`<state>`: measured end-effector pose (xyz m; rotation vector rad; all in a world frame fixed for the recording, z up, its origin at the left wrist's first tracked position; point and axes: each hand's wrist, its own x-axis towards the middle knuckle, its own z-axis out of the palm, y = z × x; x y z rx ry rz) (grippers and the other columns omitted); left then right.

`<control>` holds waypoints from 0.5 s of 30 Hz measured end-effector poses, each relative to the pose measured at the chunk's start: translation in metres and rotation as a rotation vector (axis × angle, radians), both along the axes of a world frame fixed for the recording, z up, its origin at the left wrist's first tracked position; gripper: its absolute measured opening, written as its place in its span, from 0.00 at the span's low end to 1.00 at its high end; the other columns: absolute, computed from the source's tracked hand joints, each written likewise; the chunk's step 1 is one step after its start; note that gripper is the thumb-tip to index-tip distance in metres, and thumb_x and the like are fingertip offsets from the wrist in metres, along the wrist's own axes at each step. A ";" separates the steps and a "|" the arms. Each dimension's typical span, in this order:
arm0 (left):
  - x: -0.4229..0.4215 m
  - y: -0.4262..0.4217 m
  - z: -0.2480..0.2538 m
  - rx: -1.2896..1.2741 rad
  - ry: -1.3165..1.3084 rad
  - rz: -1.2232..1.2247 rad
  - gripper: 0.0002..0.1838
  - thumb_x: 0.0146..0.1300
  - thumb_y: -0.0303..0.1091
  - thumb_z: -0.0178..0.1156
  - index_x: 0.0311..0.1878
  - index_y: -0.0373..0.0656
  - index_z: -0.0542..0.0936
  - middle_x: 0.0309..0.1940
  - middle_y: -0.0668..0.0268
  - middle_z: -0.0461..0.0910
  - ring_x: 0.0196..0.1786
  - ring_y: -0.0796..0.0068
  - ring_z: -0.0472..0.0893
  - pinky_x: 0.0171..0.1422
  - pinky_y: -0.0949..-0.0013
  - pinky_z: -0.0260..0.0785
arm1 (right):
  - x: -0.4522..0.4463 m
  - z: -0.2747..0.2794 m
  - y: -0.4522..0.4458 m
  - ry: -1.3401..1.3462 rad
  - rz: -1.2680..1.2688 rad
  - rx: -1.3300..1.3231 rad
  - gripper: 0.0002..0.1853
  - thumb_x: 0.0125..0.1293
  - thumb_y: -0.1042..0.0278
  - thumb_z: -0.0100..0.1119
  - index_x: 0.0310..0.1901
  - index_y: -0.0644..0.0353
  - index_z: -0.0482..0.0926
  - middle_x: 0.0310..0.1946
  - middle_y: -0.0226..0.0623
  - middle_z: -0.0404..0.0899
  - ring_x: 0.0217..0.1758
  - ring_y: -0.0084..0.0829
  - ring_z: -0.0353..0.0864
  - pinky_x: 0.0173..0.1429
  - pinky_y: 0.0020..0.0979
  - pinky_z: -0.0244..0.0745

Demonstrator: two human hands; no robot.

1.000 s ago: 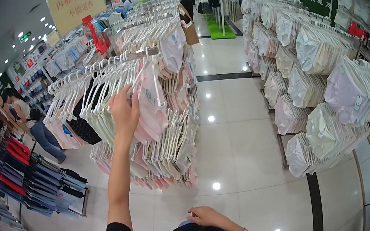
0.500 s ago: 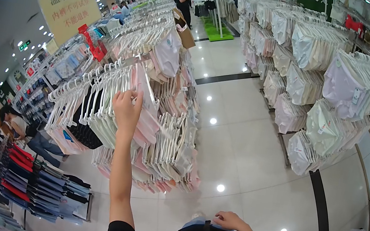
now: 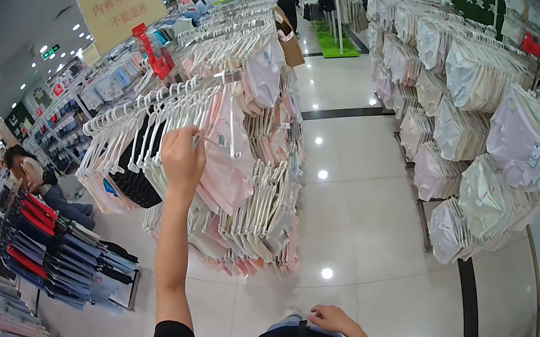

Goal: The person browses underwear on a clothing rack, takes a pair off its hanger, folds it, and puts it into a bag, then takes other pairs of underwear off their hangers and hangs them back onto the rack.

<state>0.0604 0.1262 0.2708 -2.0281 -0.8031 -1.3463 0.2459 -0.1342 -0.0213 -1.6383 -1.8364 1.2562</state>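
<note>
Reaching with half-curled left hand (image 3: 182,157) beside pink underwear (image 3: 225,170) on rack (image 3: 231,78); cannot tell whether grasping. Holding right hand (image 3: 330,319) low, loosely bent, likewise uncertain. Best to part white hangers (image 3: 104,134) singly, without tugging sideways.

One head view, forward and downward over the hanging garments (image 3: 225,179) and tiled floor (image 3: 352,232).

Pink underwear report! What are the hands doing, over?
Left hand beside pink underwear, grip unclear. Right hand low, away from it. White hangers crowd close.
</note>
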 end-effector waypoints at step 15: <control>0.012 0.029 0.015 0.412 -0.110 0.150 0.07 0.43 0.27 0.60 0.24 0.43 0.70 0.23 0.65 0.76 0.28 0.75 0.74 0.45 0.72 0.54 | 0.005 -0.004 -0.015 -0.033 -0.107 0.003 0.20 0.50 0.54 0.48 0.36 0.65 0.72 0.26 0.44 0.75 0.30 0.39 0.75 0.35 0.31 0.69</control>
